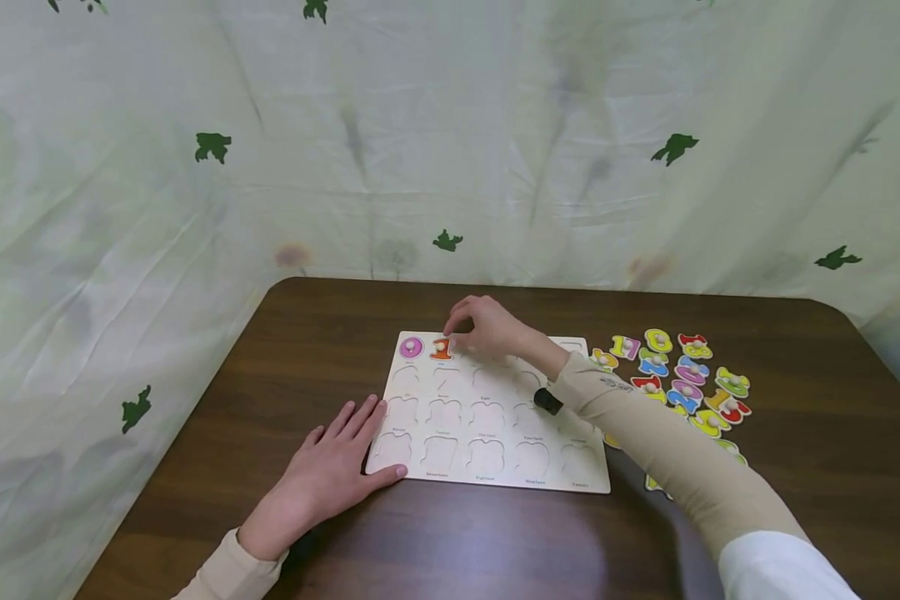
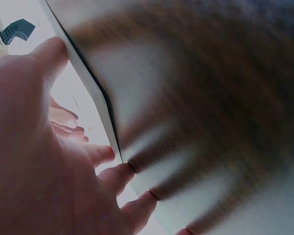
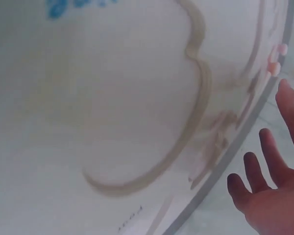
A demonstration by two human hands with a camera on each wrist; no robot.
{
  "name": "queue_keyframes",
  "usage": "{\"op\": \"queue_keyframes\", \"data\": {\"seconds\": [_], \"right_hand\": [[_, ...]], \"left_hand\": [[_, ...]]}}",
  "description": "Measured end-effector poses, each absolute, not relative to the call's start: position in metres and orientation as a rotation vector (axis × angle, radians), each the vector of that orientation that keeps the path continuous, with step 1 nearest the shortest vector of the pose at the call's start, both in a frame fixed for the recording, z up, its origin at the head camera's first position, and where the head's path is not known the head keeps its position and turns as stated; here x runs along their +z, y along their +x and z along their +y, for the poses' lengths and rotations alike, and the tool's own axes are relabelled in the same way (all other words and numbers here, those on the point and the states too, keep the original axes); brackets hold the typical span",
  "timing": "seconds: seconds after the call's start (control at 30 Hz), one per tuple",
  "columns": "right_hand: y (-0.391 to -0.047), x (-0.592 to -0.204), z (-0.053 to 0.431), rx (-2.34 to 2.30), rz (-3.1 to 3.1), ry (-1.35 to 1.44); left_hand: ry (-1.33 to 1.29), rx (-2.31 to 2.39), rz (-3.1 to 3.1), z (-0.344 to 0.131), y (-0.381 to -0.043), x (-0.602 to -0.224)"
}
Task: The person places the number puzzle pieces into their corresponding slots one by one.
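Observation:
A white number puzzle board lies on the table. In its top row sit a purple 0 piece and, beside it, an orange 1 piece, each with a small knob. My right hand hovers over the board's top edge, just right of the 1 piece. The right wrist view shows its fingers spread loosely, with nothing held. With fingers spread, my left hand rests at the board's left edge; its thumb touches the lower left corner. Printed words and shallow recesses mark the board.
Several colourful number pieces lie loose to the right of the board, partly hidden by my right sleeve. A dark brown table carries everything. Behind it hangs a pale curtain with green leaf shapes.

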State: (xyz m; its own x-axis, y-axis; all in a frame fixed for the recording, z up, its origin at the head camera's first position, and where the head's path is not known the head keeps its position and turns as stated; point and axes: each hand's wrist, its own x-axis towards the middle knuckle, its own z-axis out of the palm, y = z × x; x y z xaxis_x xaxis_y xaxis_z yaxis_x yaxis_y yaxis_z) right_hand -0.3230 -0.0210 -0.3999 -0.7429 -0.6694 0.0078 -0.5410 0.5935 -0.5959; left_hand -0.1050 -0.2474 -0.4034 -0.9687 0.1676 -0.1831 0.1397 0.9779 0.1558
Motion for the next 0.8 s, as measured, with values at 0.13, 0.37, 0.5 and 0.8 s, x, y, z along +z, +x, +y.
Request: {"op": "queue_keyframes", "data": {"seconds": [0.13,0.37,0.5,0.8], "right_hand": [[-0.323,-0.393,-0.009,-0.927,2.585,-1.028],[-0.314,-0.378,0.011,-1.023,2.599,-1.042],[-0.304,-0.368,0.025,-1.117,2.602,-0.998],[-0.279,-0.352,0.064,-1.273,2.633,-0.965]], "left_hand": [[0.242,0.211,2.926,-0.246,-0.106,-0.405],[0.249,0.218,2.927,-0.245,-0.106,-0.406],[0.249,0.222,2.927,-0.246,-0.105,-0.406],[0.255,0.211,2.926,-0.248,-0.106,-0.406]]}}
